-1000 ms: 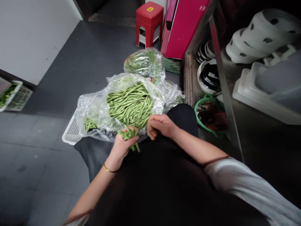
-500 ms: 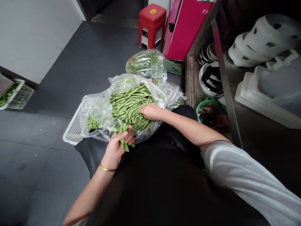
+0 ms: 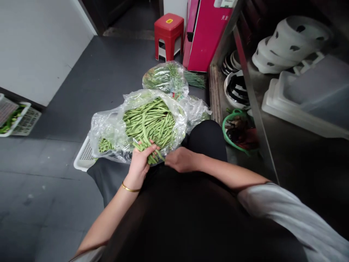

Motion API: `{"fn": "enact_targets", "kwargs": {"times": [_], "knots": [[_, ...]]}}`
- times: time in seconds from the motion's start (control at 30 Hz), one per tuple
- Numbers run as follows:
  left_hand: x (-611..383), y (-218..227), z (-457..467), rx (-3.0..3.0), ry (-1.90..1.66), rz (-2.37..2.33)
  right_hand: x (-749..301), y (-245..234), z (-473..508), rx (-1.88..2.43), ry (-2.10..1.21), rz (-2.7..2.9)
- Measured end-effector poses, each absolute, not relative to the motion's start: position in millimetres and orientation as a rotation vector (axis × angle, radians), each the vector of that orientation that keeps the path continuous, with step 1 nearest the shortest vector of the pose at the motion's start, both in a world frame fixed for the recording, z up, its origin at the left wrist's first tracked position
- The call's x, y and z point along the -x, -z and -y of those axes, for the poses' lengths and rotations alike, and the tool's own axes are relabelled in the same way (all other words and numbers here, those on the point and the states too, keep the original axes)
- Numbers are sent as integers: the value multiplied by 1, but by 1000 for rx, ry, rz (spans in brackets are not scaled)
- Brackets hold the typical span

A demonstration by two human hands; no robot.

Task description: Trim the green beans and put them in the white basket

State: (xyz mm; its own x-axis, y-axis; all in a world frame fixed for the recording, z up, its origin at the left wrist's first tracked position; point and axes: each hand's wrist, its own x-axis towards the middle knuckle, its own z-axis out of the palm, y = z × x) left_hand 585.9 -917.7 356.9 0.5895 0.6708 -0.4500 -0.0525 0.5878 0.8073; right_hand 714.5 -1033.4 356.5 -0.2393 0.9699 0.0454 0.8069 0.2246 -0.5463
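My left hand [image 3: 143,156], with a gold bracelet at the wrist, is closed round a small bunch of green beans [image 3: 153,157]. One long bean [image 3: 144,125] runs up from this grip over the heap, and a bean end reaches down to the right. My right hand [image 3: 181,159] is closed at that end, its fingertips pinched together and partly hidden. Just beyond both hands, an open clear plastic bag [image 3: 131,100] holds a large heap of green beans [image 3: 160,116]. Short bean pieces [image 3: 105,145] show through plastic at the left, over a white basket [image 3: 83,154].
Behind the bag lie another bag of greens [image 3: 160,77] and loose green stalks [image 3: 195,79]. A red stool [image 3: 169,27] stands further back beside a pink cabinet [image 3: 205,36]. To the right are a green basket [image 3: 226,134] and a metal shelf [image 3: 257,120]. Another white basket [image 3: 27,120] sits far left.
My right hand has come out of the bean heap, back toward me, to beside my left hand. A long bean now stretches across the left hand's bunch. The view has shifted slightly.
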Motion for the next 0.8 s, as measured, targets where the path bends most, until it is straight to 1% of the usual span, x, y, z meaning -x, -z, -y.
{"fn": "enact_targets", "kwargs": {"times": [0.1,0.17,0.23,0.3,0.37,0.43,0.53,0.6,0.63,0.7,0.8], "knots": [[-582,-363,928,-894,-312,-775,-720,-378,1031,1174,-960,2286],[-582,-369,931,-876,-271,-728,-722,-391,1027,1031,-1012,2153],[-583,-374,931,-839,-350,-711,-724,-396,1022,1134,-851,1880],[-584,-377,929,-795,-493,-741,-726,-394,1017,1346,-641,1438],[-584,-376,927,-773,-587,-792,-729,-386,1015,1460,-567,1016],[-581,-373,924,-794,-545,-817,-735,-379,1017,1446,-724,939],[-575,-366,920,-831,-390,-760,-748,-374,1019,1401,-1204,1221],[-572,-362,917,-849,-281,-715,-758,-374,1015,1424,-1385,1174],[-571,-360,916,-863,-223,-698,-762,-375,1011,1425,-1388,1080],[-570,-357,914,-882,-124,-674,-764,-379,1002,1372,-1285,922],[-571,-352,913,-887,-95,-691,-756,-387,994,1371,-1102,900]]}}
